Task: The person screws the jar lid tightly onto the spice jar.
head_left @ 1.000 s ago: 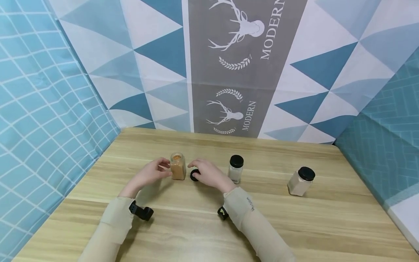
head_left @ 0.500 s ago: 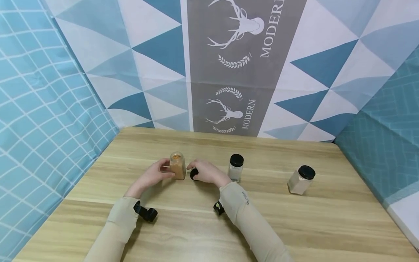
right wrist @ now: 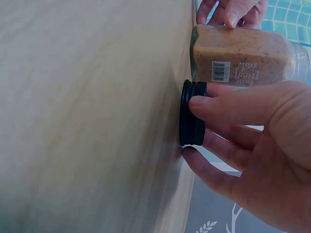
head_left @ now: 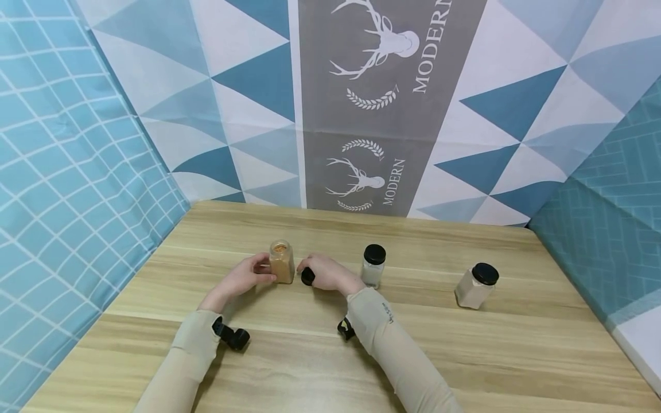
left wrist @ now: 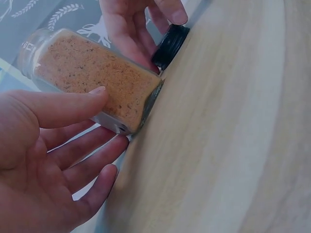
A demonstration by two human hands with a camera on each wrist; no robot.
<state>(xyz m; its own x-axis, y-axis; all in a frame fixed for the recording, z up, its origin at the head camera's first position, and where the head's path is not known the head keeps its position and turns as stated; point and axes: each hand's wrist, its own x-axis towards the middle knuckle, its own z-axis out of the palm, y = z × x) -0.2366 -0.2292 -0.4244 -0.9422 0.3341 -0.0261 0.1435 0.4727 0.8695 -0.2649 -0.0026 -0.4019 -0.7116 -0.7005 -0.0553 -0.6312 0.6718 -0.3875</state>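
An uncapped square glass jar point(head_left: 282, 268) of orange-brown seasoning stands upright on the table. My left hand point(head_left: 247, 276) holds it from the left, thumb across the near side and fingers behind, as the left wrist view shows on the jar point(left wrist: 92, 73). Just to the jar's right, my right hand point(head_left: 330, 272) pinches a black screw lid point(head_left: 307, 276) between thumb and fingers. In the right wrist view the lid point(right wrist: 193, 114) is right at the tabletop, its ridged side showing and a barcode label visible on the jar beyond.
A clear jar point(head_left: 372, 269) with a black lid and pale contents stands right of my right hand. Farther right is a black-lidded jar point(head_left: 476, 287) of beige powder. Patterned cloth point(head_left: 356, 115) hangs behind the wooden table point(head_left: 289, 355).
My left hand has moved slightly right, its thumb now farther across the seasoning jar. My right fingers have come round the black lid, which has tilted. The other jars stay put.
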